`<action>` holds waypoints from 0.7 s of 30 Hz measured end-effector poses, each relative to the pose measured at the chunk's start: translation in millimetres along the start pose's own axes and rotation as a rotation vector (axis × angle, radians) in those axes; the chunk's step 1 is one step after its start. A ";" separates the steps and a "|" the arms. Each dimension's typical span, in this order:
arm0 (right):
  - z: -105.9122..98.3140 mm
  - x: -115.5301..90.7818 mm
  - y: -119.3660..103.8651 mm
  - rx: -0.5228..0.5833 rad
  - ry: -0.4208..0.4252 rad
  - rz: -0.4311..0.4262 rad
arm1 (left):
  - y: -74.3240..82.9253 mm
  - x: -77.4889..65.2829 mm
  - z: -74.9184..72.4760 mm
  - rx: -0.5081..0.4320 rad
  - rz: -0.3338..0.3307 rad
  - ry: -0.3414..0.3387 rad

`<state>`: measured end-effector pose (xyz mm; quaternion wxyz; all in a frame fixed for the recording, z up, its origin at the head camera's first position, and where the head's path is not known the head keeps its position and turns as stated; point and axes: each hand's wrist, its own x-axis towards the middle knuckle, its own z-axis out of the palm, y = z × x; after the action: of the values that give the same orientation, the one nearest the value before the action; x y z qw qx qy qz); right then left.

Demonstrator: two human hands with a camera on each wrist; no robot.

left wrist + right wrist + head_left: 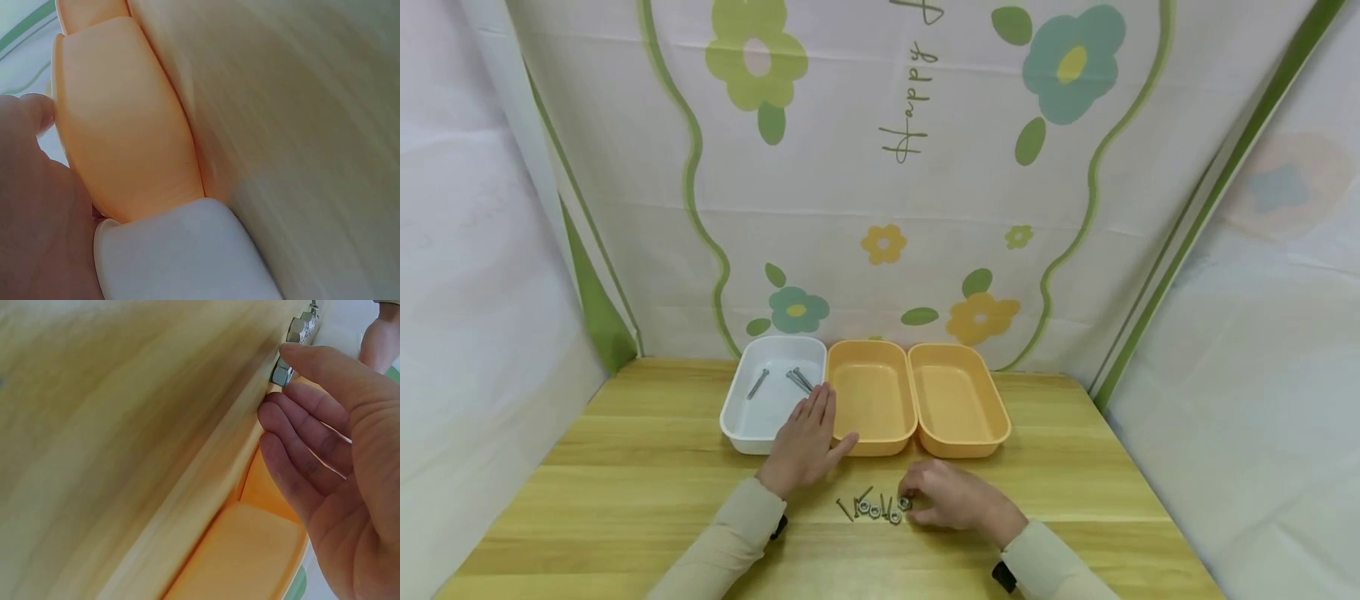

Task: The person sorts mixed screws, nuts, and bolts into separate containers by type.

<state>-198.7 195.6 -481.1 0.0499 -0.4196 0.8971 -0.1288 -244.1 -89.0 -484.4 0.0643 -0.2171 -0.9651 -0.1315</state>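
Observation:
My left hand (805, 437) reaches over the front right part of the white tray (741, 427), fingers straight. Its thumb extends over the front of the middle orange tray (874, 406). Several long screws (758, 383) lie inside the white tray, partly behind the fingers. On the table, my right hand (951, 496) pinches a hex nut (282, 374) between thumb and forefinger, at the right end of a small group of hardware. Beside it lie more hex nuts (875, 512) and several loose screws (846, 509).
A second orange tray (962, 406) stands at the right of the row, its side against the middle one. The trays sit at the back of the wooden table (647, 467), in front of a flower-printed cloth (850, 183). White cloth walls rise on both sides.

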 end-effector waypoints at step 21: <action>-1.4 5.0 0.4 0.024 -0.044 0.018 | 0.0 1.1 -0.6 -0.003 -0.013 -0.028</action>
<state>-202.5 192.3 -479.8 0.0757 -0.4136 0.8980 -0.1299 -245.1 -88.8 -483.6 0.0494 -0.2126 -0.9672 -0.1302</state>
